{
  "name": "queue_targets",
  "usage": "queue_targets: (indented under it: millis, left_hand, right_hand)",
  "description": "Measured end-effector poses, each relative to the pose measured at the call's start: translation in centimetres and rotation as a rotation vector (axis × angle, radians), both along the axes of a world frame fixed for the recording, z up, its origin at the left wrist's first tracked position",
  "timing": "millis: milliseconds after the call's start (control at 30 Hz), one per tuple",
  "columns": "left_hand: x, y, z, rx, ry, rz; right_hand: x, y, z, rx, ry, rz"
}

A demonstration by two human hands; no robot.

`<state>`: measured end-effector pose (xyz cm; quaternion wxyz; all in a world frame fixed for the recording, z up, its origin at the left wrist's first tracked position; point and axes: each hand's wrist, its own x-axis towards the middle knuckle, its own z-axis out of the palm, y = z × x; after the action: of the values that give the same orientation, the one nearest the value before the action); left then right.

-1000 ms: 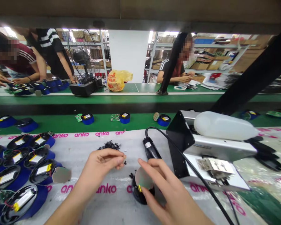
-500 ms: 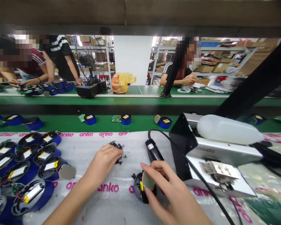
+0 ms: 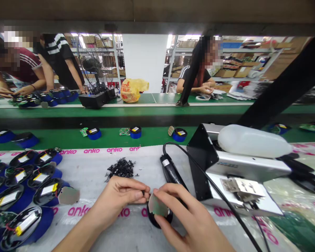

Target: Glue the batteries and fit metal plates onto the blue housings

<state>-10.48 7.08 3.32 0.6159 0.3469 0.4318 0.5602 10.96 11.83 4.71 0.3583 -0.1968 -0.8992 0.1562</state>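
Observation:
My right hand (image 3: 189, 217) grips a small round black housing (image 3: 159, 217) on the table, its thumb and fingers holding a shiny hexagonal plate (image 3: 157, 206) tilted up over it. My left hand (image 3: 120, 197) is closed in a pinch beside the plate's left edge, with a tiny black piece (image 3: 143, 192) at its fingertips. A heap of small black parts (image 3: 120, 168) lies just beyond the left hand. A black corded tool (image 3: 170, 171) rests behind the right hand.
Several open blue-and-black housings (image 3: 23, 196) with batteries crowd the left. A silver machine (image 3: 236, 168) with a white bottle (image 3: 252, 141) stands at right. A green conveyor (image 3: 147, 136) carries blue units (image 3: 135, 132). Other people work at the far bench.
My left hand came back from the heap of black parts to the plate, pinched shut. My right hand tilted the plate up toward it.

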Motion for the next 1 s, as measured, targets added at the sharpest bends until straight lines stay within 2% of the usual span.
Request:
queue_targets:
  millis: [333, 500, 700, 833, 1000]
  left_hand:
    - [0.4, 0.1, -0.4, -0.018, -0.054, -0.019]
    - [0.5, -0.1, -0.2, -0.035, -0.084, 0.016]
    - [0.7, -0.1, 0.2, -0.014, -0.095, -0.026]
    - [0.5, -0.1, 0.2, -0.024, -0.035, -0.024]
    - [0.2, -0.3, 0.9, -0.034, 0.197, -0.012]
  right_hand:
    - [0.1, 0.0, -0.4, 0.043, -0.045, 0.025]
    - [-0.1, 0.0, -0.7, 0.060, -0.035, 0.039]
    - [-0.1, 0.0, -0.7, 0.053, -0.027, 0.056]
    - [-0.1, 0.0, -0.8, 0.108, -0.016, 0.015]
    - [-0.5, -0.3, -1.3, 0.285, -0.092, -0.055]
